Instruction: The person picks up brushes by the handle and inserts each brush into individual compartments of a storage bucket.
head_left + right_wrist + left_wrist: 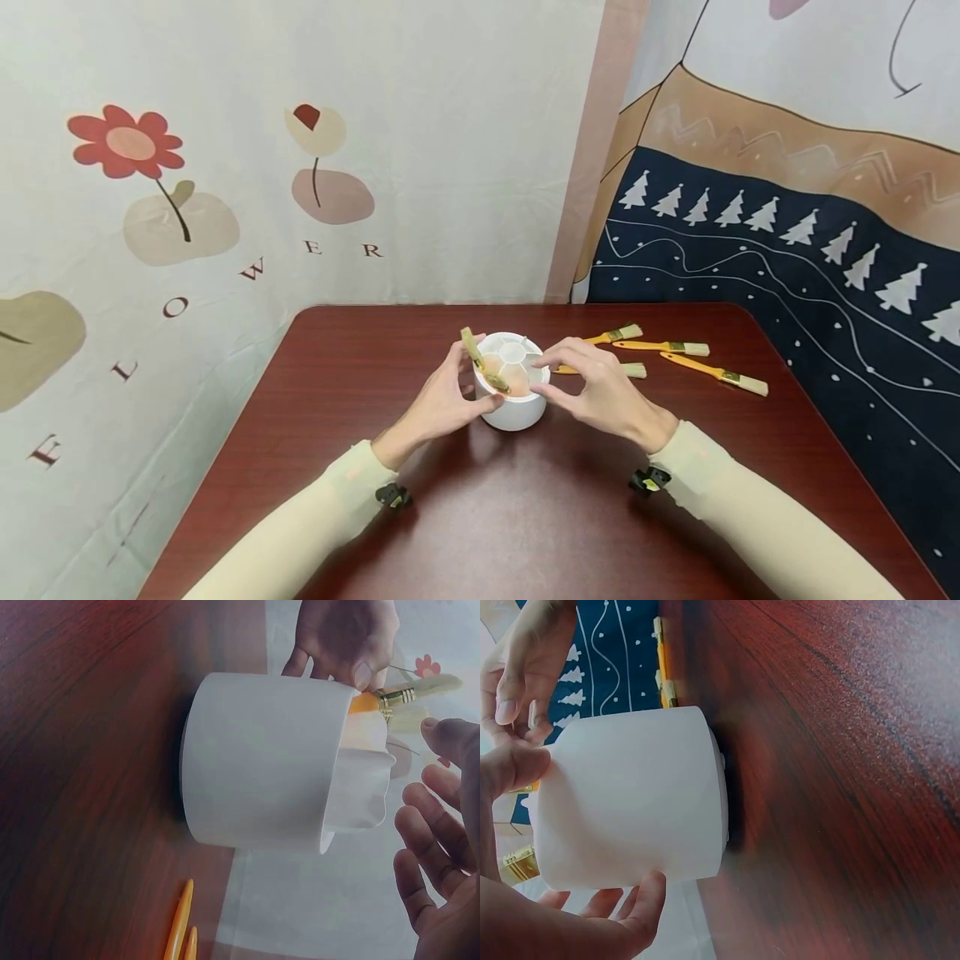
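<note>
Gripping white container (513, 415), set on tabletop (495, 525) with brushes (471, 343) inside, between thumb and fingers of left hand (447, 397); holding right hand (602, 385) just beside it, with thumb and fingers spread.

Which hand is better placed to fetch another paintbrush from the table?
Probably the right hand: it holds nothing and is nearer the four loose paintbrushes, while the left hand grips the white divided holder.

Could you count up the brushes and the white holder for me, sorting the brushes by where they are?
White holder: 1
Holder brushes: 2
Table brushes: 4
Total: 7
</note>
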Available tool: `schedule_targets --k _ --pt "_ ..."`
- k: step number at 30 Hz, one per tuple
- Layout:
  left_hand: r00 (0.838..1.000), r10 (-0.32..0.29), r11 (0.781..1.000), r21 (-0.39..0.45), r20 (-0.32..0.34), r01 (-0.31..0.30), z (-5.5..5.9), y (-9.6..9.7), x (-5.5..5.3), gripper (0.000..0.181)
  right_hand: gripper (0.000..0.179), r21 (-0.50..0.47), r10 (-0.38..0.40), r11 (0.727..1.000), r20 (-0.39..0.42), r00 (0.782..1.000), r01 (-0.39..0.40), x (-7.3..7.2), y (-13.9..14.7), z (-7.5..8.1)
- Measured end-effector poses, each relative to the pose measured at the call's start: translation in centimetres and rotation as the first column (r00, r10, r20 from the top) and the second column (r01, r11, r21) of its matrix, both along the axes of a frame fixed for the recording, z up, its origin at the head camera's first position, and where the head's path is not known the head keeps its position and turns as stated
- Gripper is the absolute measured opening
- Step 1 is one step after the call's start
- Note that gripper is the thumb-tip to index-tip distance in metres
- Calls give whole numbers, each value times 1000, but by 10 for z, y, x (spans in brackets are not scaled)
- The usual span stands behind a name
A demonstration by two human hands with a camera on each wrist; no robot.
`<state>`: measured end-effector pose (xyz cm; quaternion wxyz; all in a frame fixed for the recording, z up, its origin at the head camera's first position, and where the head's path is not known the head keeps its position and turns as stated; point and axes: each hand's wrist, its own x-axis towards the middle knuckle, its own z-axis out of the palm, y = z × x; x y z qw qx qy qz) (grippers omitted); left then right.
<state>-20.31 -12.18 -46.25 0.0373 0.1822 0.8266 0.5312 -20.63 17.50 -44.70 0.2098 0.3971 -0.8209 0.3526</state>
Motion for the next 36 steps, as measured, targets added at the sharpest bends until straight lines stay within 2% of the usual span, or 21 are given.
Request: schedule_targets --k 18,29,36 --pt "999 -28 999 19 22 27 -1 -1 -6 100 39 31 -84 996 82 993 82 -1 17 4" --pt "995 -67 996 59 73 62 -2 -3 -9 104 41 54 -143 989 99 985 138 -4 31 3" --pt "993 -98 993 70 66 93 -1 -5 -12 103 41 76 -173 984 145 974 164 -8 41 2"
